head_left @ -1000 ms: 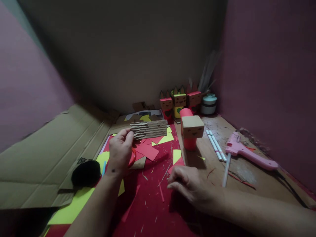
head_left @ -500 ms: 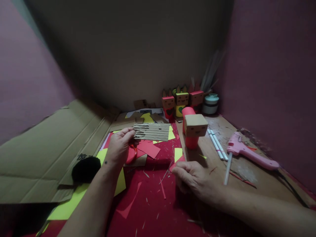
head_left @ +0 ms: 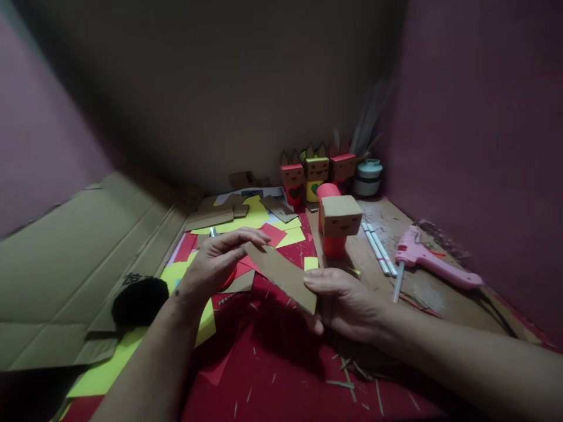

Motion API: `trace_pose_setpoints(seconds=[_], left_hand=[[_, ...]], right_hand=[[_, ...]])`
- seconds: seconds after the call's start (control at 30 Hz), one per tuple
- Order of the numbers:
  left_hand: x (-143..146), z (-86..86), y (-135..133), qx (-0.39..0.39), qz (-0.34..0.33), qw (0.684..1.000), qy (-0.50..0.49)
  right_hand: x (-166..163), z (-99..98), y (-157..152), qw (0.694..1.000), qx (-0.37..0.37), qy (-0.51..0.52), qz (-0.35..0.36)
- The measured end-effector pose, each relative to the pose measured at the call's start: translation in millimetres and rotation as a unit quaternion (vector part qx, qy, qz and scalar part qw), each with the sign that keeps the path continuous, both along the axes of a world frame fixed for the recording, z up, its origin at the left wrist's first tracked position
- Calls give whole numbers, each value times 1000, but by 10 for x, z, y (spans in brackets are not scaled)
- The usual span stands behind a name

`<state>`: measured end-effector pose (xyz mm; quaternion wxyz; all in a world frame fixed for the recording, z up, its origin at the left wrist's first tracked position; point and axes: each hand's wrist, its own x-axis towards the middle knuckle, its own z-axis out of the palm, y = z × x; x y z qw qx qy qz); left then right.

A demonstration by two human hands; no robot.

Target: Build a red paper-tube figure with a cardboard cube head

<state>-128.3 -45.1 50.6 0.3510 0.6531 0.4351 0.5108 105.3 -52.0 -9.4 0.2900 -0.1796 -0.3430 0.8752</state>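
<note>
A rectangular piece of cardboard (head_left: 284, 272) is held above the red tabletop, its smooth brown face upward and its near right end tilted down. My right hand (head_left: 352, 299) pinches that near end, thumb on top and fingers beneath. My left hand (head_left: 215, 258) is closed at the far left end, its fingers reaching over the edge. Under my left hand lie red-handled scissors (head_left: 229, 280), mostly hidden, among red and yellow paper. Just beyond my right hand stands a box-headed figure (head_left: 341, 217) with a drawn face and red body.
Three eared figures (head_left: 316, 176) stand at the back beside a lidded teal pot (head_left: 368, 176). A pink glue gun (head_left: 433, 264) and two white pens (head_left: 379, 249) lie on the board at right. A large cardboard sheet (head_left: 79, 264) leans at left. Scraps litter the red surface.
The cardboard has come nearer and turned from its ribbed face to its smooth one. My right hand has moved up and taken hold of its near end.
</note>
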Motion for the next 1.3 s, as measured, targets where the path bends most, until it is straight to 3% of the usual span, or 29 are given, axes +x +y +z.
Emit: trace_pose_setpoints(seconds=[0.13,0.2,0.3,0.37,0.57,0.87,1.17,1.3], left_hand=[[-7,12,9,-85,34,994,-59],[-23,34,14,-164,-41,985,-28],[-7,23,-3,-281,-192,939,39],[58,-36,-32,-307,-200,930,39],[343,-246,-101,-269,-50,958,-84],[336,-311,-85,-290,-33,942,-166],[299,-378,-61,-282,-57,948,-137],[299,-321,-76,-273,-50,951,-139]], right_hand=[[-11,45,0,994,67,-52,-64],[-17,73,0,986,99,-92,-95],[-15,120,-10,976,117,-139,-116],[-9,146,-21,972,118,-160,-121],[-10,153,-24,966,104,-187,-142],[-5,117,-8,966,107,-202,-124],[6,85,-10,974,88,-174,-114],[0,55,-8,976,78,-171,-113]])
